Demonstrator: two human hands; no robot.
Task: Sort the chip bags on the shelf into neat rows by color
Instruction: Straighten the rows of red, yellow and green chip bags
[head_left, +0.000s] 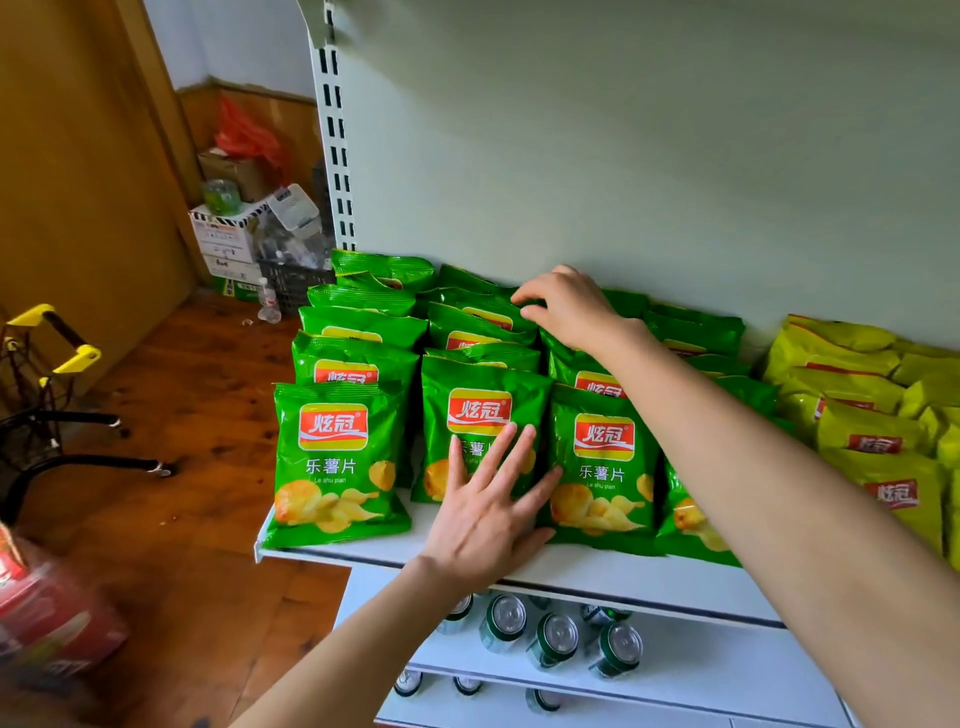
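From where I stood, the sorting looked well along. On the white metal shelf (597, 569) the glossy green chip bags (340, 457) stood upright in at least 3 rows running from the shelf's front edge to its back panel. A 4th row was half hidden behind the person's right forearm. Toward the shelf's right end lay the yellow-green chip bags (872, 441), grouped apart from the green ones but slumped and overlapping rather than standing in lines.

The left hand (485, 501) was flat, fingers straight and spread, pressed against the face of the front green bag (478, 410) of the 2nd row from the shelf's left end. It gripped nothing and only steadied that bag near the front edge. The right hand (569, 306) reached to the back of the shelf, fingers bent down onto the top of a rear green bag (493, 301) close to the back panel. Whether it pinched that bag or merely touched it, I could not tell.

The step in hand seemed to be squaring up the green rows, bracing the front while setting the back bags in line. The bags looked light, puffy and slippery, so I judged the next move called for a gentle nudge or lift at the back, with the front braced so the row would not tip off the edge. After that, the yellow-green pile at the shelf's right end wanted straightening.
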